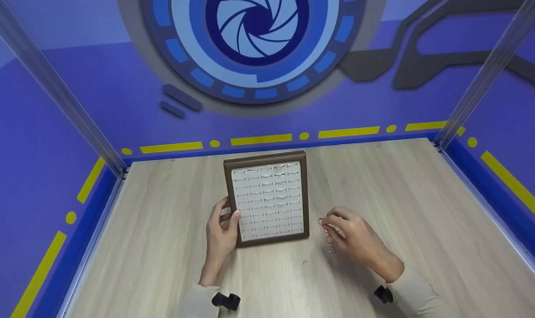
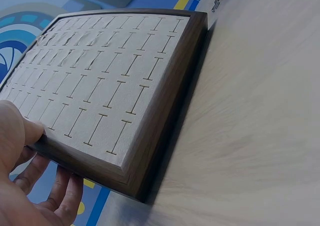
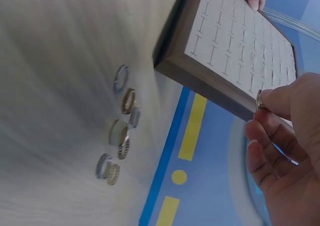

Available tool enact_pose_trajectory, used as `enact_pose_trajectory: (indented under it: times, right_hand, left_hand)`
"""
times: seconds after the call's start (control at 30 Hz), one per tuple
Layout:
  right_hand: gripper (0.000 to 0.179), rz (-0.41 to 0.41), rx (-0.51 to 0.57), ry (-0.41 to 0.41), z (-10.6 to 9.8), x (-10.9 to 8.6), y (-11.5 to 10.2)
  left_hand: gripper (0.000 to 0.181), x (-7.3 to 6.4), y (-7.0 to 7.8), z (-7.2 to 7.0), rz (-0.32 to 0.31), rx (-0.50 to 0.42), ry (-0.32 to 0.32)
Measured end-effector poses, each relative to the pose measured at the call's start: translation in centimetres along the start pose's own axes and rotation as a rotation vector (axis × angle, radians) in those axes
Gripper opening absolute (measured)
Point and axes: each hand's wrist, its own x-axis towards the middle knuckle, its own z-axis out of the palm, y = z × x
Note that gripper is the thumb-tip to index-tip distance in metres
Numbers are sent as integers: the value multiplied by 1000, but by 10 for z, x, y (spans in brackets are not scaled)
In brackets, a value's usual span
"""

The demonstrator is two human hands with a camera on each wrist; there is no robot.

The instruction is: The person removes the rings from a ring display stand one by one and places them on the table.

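A ring display tray [image 1: 307, 198] with a dark brown wooden frame stands tilted up on the table, its white pad [image 2: 117, 75] cut with rows of slits. My left hand [image 1: 221, 234] grips its left edge, thumb over the front and fingers behind. To the right of the tray, my right hand [image 1: 351, 232] pinches a small gold-coloured ring [image 3: 259, 99] between thumb and forefinger. In the right wrist view this ring overlaps the tray's edge. Several loose rings [image 3: 129, 101], silver- and gold-coloured, lie grouped on the table near the right hand; in the head view it partly hides them.
The pale wood-grain table [image 1: 161, 247] is walled in by blue and purple panels [image 1: 91, 84] with yellow markings. Metal posts [image 1: 62, 90] rise at the back corners. Each wrist carries a black strap mount [image 1: 226, 301].
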Motion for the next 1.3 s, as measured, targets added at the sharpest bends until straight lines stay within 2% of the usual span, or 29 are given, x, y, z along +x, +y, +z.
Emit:
enact_pose_trajectory:
  times: [0.4, 0.63, 0.87, 1.3]
  right_hand:
    - [19, 92, -49, -84, 0, -30, 8]
    - [17, 138, -83, -175, -2, -43, 13]
    - [12, 160, -98, -273, -4, -51, 16]
    - [11, 195, -82, -329, -6, -60, 21]
  left_hand:
    - [50, 0, -1, 1, -8, 0, 3]
    - [50, 0, -1, 1, 2, -3, -2]
    - [50, -1, 0, 0, -5, 8, 1]
    - [51, -1, 0, 1, -33, 14, -2]
